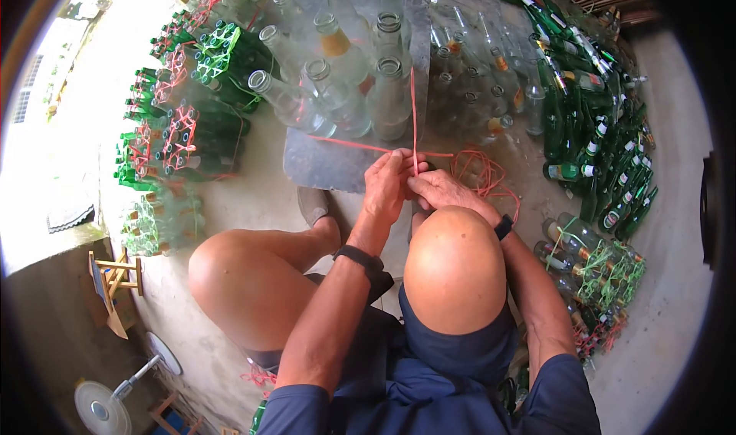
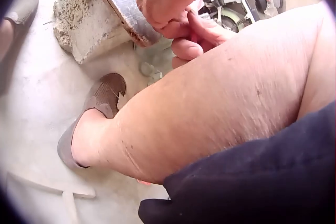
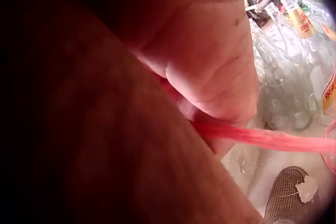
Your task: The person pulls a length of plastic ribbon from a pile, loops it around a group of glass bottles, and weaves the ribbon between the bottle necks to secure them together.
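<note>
In the head view, my left hand [image 1: 387,180] and right hand [image 1: 448,189] meet at the near edge of a grey board [image 1: 322,163]. Both pinch red string [image 1: 415,121] between curled fingers; the fingertips partly hide each other. One strand runs up beside several clear glass bottles [image 1: 389,101] standing on the board, another crosses in front of their bases. The right wrist view has a hand's palm very close, with the red string [image 3: 262,137] stretching out from under it. Fingers touch closely in the left wrist view, where the string is hard to make out.
Loose red string [image 1: 483,173] lies right of the hands. More clear bottles [image 1: 471,90] and a pile of green bottles [image 1: 567,121] are at the right. Tied bottle bundles [image 1: 184,140] stand left. A fan [image 1: 100,408] is at lower left. The knees flank the forearms.
</note>
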A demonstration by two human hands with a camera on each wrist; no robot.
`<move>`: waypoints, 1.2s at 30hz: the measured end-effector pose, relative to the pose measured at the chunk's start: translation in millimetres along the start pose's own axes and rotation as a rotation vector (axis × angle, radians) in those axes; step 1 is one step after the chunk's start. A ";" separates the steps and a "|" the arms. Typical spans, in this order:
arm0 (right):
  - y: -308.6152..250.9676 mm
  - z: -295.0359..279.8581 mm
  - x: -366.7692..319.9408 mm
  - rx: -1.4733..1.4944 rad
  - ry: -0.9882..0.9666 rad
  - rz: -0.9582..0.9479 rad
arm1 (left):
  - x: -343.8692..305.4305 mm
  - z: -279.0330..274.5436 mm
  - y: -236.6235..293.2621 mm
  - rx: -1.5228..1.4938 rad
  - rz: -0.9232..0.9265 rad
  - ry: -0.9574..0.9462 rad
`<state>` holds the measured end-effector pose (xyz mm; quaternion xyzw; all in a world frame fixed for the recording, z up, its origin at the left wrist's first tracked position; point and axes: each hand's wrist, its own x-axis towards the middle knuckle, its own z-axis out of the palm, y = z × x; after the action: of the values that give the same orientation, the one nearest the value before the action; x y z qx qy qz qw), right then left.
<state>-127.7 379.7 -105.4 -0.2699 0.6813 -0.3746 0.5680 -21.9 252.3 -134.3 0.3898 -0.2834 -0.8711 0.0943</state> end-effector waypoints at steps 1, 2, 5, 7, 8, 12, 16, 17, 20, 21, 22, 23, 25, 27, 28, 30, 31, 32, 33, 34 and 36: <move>-3.3 -0.2 -2.0 0.000 -0.001 0.004 | -1.0 2.2 1.1 0.008 -0.011 0.013; -7.0 0.4 -3.8 0.020 -0.004 0.010 | 0.3 -0.3 1.5 0.005 -0.014 0.014; -3.0 -0.7 -2.8 0.086 -0.033 0.055 | 4.4 -7.0 -0.9 0.010 -0.047 -0.075; 8.8 -5.3 -0.6 0.129 -0.058 0.094 | 2.5 2.5 -3.0 -0.074 0.020 0.030; 19.0 -9.1 0.1 0.184 -0.004 0.057 | 3.6 1.2 -3.4 -0.078 0.019 0.031; 22.2 -9.0 1.9 0.454 0.219 0.075 | 8.1 -5.9 -5.8 -0.123 0.013 -0.022; 23.9 -13.2 11.3 0.570 0.222 0.033 | 4.7 -4.8 -2.3 -0.108 0.003 -0.025; 23.1 -14.8 13.6 0.613 0.230 0.019 | 4.4 -4.2 -1.6 -0.110 0.004 -0.025; 21.7 -19.0 21.9 0.653 0.234 0.002 | 2.9 -2.7 -1.1 -0.113 -0.004 -0.017; 20.3 -19.2 23.4 0.653 0.231 -0.001 | 2.5 -2.8 -1.4 -0.112 -0.007 -0.016; 19.2 -18.7 24.3 0.653 0.231 0.001 | 2.3 -2.8 -1.4 -0.111 -0.011 -0.016; 18.1 -18.3 24.9 0.640 0.241 -0.005 | 2.0 -2.7 -1.4 -0.112 -0.012 -0.015; 14.5 -18.6 24.4 0.627 0.249 -0.008 | 2.4 -3.5 -2.2 -0.104 -0.008 -0.031; 12.0 -19.1 24.2 0.663 0.239 -0.026 | 2.9 -2.6 -3.0 -0.110 -0.009 -0.014; 11.6 -19.3 24.9 0.663 0.237 -0.024 | 2.9 -2.2 -3.2 -0.114 -0.011 0.001; 11.6 -19.8 25.9 0.622 0.279 -0.035 | 2.8 -2.7 -3.8 -0.118 -0.012 -0.001; 11.3 -20.5 26.2 0.621 0.277 -0.034 | 3.2 -3.0 -3.6 -0.121 -0.011 -0.004; 10.9 -21.4 26.5 0.609 0.302 -0.044 | 3.9 -2.6 -3.8 -0.123 -0.010 -0.002; 9.4 -21.7 26.6 0.597 0.328 -0.055 | 4.3 -1.7 -4.8 -0.133 0.005 0.008; 8.0 -22.0 26.4 0.597 0.325 -0.054 | 4.4 -1.4 -5.5 -0.144 0.019 0.017; 2.7 -24.0 25.5 0.554 0.327 -0.092 | 3.5 -0.1 -3.7 -0.126 0.037 0.031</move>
<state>-156.3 365.9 -120.4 -0.0718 0.6229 -0.6094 0.4852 -24.0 254.0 -138.7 0.3911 -0.2338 -0.8792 0.1391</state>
